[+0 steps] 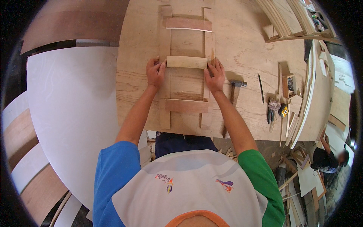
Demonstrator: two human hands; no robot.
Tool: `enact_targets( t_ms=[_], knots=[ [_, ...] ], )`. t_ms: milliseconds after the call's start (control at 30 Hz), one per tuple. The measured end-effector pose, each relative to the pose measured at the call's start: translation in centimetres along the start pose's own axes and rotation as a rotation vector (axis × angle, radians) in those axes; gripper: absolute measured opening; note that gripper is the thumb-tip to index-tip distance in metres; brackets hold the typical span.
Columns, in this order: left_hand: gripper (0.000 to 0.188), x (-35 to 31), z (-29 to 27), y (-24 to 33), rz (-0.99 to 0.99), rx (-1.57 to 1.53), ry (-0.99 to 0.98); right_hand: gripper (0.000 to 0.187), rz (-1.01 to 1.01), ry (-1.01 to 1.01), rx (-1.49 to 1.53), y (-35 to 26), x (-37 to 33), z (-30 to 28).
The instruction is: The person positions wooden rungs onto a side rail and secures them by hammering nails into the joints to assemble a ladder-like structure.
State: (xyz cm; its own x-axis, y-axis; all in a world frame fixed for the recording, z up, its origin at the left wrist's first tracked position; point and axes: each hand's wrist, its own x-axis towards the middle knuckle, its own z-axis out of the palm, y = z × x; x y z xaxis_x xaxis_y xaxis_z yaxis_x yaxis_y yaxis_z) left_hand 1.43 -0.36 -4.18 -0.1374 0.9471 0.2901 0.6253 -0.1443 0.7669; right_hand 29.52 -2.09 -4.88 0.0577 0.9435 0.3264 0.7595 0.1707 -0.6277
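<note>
Two long pale wooden strips lie parallel on the plywood worktop (245, 53), making a ladder-like frame; its left rail (165, 87) and right rail (208, 41) run away from me. Across them sit an upper reddish slat (189, 24), a lower reddish slat (186, 106) and, between these, a paler wooden crosspiece (187, 62). At the crosspiece's left end is my left hand (155, 72), its fingers closed on that end. My right hand (214, 75) grips the opposite end, thumb on the near side and fingers over the right rail.
Right of the frame lie a hammer (236, 90), a thin black rod (261, 87), pliers (270, 115), a yellow tape measure (283, 110) and a small wooden box (290, 85). A large white panel (72, 102) adjoins on the left. Another person (326, 159) is at far right.
</note>
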Motion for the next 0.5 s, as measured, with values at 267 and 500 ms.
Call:
enact_targets(
  t_ms=[267,500],
  knots=[
    [0.019,0.26,0.21,0.15,0.004,-0.008,0.015,0.032,-0.005,0.02,0.006,0.33,-0.14,0.06],
    [0.018,0.25,-0.02,-0.12,0.051,0.096,0.008,0.032,-0.019,0.018,-0.01,-0.09,-0.03,-0.03]
  ],
)
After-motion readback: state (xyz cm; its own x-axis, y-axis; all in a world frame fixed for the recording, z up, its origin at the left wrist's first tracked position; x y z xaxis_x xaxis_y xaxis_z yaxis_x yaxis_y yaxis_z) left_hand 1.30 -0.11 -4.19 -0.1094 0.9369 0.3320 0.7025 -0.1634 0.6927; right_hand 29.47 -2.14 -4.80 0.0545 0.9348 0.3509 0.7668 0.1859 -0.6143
